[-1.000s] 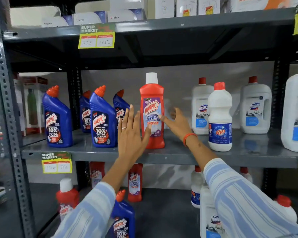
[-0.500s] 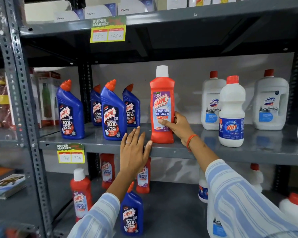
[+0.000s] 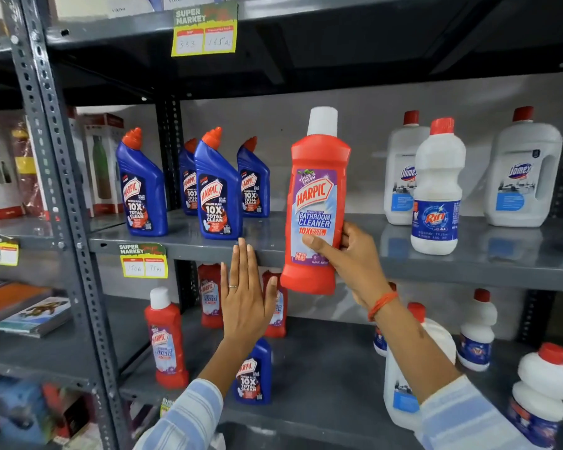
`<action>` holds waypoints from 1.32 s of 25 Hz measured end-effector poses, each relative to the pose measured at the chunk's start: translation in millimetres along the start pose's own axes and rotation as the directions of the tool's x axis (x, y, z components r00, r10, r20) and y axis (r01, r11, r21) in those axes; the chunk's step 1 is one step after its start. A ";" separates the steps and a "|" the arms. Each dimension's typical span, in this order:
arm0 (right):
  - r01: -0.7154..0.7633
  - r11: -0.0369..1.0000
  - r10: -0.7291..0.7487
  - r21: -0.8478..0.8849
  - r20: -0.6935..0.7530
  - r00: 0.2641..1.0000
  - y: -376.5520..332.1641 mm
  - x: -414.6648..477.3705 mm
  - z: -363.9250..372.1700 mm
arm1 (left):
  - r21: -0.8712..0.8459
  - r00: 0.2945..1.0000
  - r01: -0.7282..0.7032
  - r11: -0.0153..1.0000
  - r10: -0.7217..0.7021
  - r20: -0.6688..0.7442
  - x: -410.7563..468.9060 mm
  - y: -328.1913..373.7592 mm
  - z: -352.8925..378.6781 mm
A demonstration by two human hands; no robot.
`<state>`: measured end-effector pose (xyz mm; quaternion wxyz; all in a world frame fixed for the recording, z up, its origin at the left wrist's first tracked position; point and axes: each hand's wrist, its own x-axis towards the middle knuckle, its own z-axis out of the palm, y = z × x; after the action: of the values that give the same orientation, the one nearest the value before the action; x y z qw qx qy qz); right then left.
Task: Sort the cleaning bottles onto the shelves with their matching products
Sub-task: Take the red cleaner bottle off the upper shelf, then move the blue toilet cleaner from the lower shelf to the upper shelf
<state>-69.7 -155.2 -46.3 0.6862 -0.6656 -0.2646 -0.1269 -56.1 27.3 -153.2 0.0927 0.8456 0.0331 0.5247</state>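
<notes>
- The right hand (image 3: 351,264) grips the lower body of the red Harpic bathroom cleaner bottle (image 3: 316,203), thumb across the label and the other digits wrapped behind; an orange band sits at the wrist.
- That bottle is upright with a slight tilt, lifted clear of the middle shelf (image 3: 468,264), its base in front of the shelf's edge.
- The left hand (image 3: 246,303) is flat and empty, fingers straight and close together, palm toward the shelving, just left of the held bottle's base without touching it; a ring shows on one finger.
- On the middle shelf, four blue Harpic toilet cleaner bottles (image 3: 220,190) stand to the left; white Domex jugs (image 3: 524,170) and a Rin bottle (image 3: 437,190) stand to the right.
- On the lower shelf (image 3: 322,368), red Harpic bottles (image 3: 166,339) stand behind and left of the left hand, with one blue Harpic bottle (image 3: 252,373) beneath its forearm.
</notes>
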 end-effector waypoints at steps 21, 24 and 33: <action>-0.473 0.867 0.478 -0.160 -0.003 0.878 266.3 -80.9 42.5 | 0.037 0.667 0.099 0.994 -0.094 0.740 -215.6 -141.2 83.4; -0.531 0.838 0.536 -0.127 0.004 0.844 279.5 -80.6 41.9 | 0.044 0.617 0.065 0.997 -0.074 0.783 -217.2 -154.1 92.1; -0.489 0.865 0.424 -0.116 -0.353 0.834 263.3 -98.8 56.5 | 0.051 0.571 0.009 0.999 -0.047 0.819 -218.0 -158.6 95.5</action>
<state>-23.9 -95.9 -323.1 0.6589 -0.7462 0.0303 -0.0895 -61.8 137.8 -417.0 0.0884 0.9935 0.0106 0.0715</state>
